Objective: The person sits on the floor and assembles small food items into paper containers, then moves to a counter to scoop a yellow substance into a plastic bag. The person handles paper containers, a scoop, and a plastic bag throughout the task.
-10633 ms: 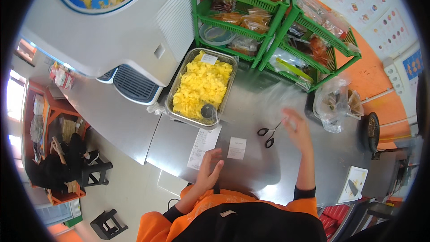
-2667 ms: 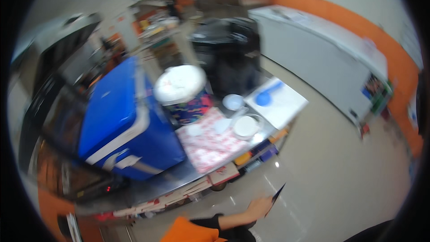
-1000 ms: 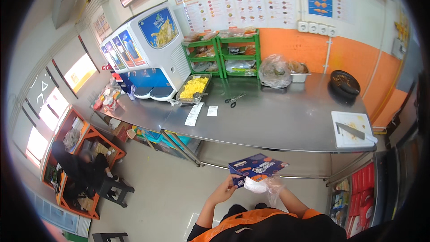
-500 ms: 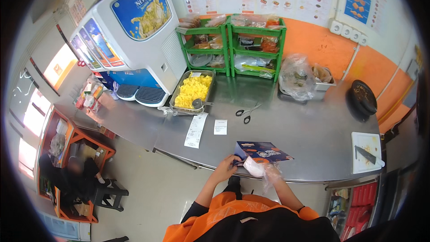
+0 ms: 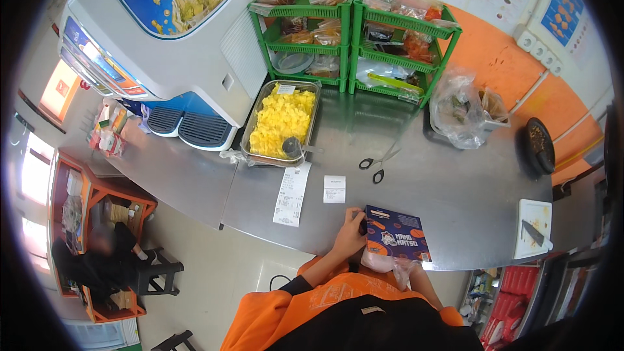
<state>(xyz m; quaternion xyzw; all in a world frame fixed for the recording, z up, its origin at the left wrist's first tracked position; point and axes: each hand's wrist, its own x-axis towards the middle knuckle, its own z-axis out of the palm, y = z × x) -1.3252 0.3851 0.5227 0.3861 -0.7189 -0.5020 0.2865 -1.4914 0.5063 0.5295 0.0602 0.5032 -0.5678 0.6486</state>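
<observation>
A dark blue cardboard food box (image 5: 398, 237) with orange and white print is held over the counter's front edge, close to my body. My left hand (image 5: 351, 233) is closed on the box's left side. Under the near edge of the box is my right hand (image 5: 389, 265) in a clear plastic glove; its fingers are hidden by the box, so I cannot see what they hold. Beyond the box lie black-handled scissors (image 5: 378, 169), a small white slip (image 5: 335, 190) and a long paper receipt (image 5: 292, 196).
The steel counter (image 5: 448, 182) carries a glass tray (image 5: 316, 123) of yellow food, a drink dispenser (image 5: 162, 58) and green racks (image 5: 304, 45) with packets. At right are a dark bowl (image 5: 538, 146) and a cutting board (image 5: 533, 247) with a knife (image 5: 533, 233). A person (image 5: 91, 266) sits at far left.
The box has come closer to my body and turned, its printed face now more upright toward me. My gloved right hand has slipped beneath it. My view has shifted nearer to the counter.
</observation>
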